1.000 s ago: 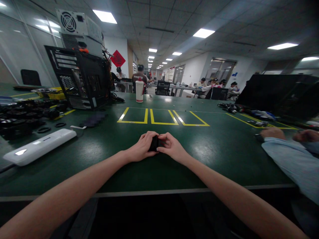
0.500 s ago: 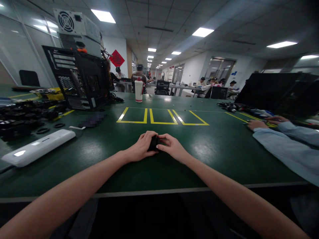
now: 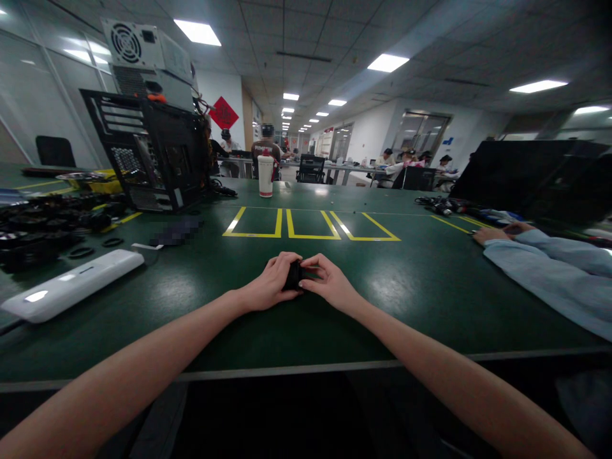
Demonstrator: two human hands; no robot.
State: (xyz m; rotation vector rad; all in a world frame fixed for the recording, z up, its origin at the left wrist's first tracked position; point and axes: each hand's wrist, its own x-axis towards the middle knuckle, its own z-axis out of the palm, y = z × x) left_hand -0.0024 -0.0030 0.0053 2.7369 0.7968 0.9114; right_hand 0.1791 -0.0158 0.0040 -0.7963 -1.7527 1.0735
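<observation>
A small black object (image 3: 293, 275) is between my two hands, low over the green table (image 3: 306, 338). My left hand (image 3: 275, 280) is wrapped round its left side, fingers over the top and thumb below. From the right, my right hand (image 3: 327, 280) pinches its right edge with fingertips and thumb. Just beyond my hands, three outlines of yellow tape (image 3: 313, 238) are stuck on the table. What kind of object the black thing is, I cannot make out.
A white power strip (image 3: 74, 285) and black rings (image 3: 81, 252) lie at the left, before a black computer case (image 3: 153, 150). A white cup (image 3: 265, 175) stands farther back. At the right, another person's sleeved arms (image 3: 540, 268) rest near cables (image 3: 437, 204).
The other person's hands at the right have drawn closer together. My own hands and the black object have hardly moved.
</observation>
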